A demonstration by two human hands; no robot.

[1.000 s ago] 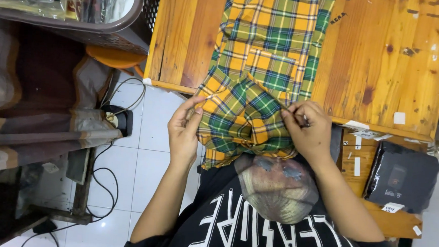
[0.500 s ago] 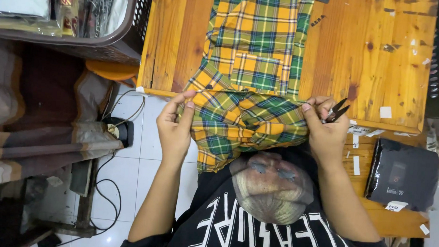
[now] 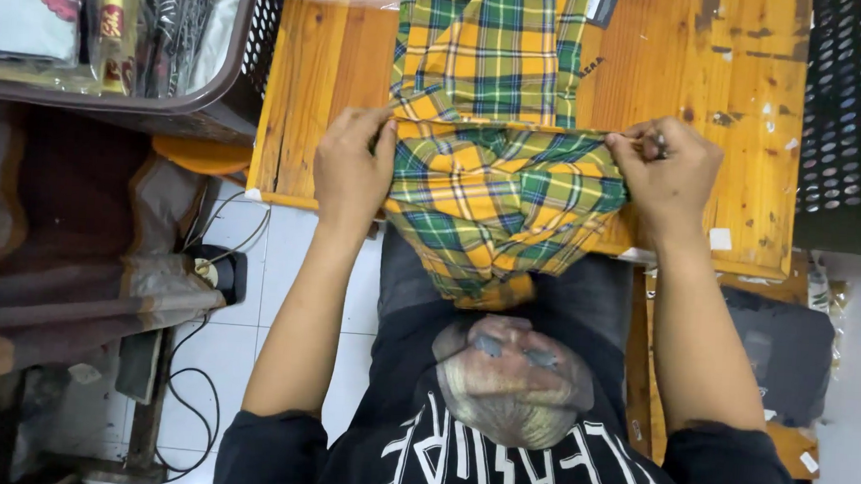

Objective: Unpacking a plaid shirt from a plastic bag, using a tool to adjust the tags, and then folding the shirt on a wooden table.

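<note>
The plaid cloth [image 3: 498, 167] is now being stretched wider on the table [image 3: 331, 80]; the left hand [image 3: 354, 166] and right hand [image 3: 662, 173] fingers are clamped on the fold's ends.

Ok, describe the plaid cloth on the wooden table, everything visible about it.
The plaid cloth is a woven-looking check in yellow, green, orange and navy. It lies flat along the middle of the wooden table, and its near end hangs over the table's front edge in loose folds. The left hand and right hand each pinch a side of it, stretching a straight fold line between them. Its far end runs out of view.
</note>
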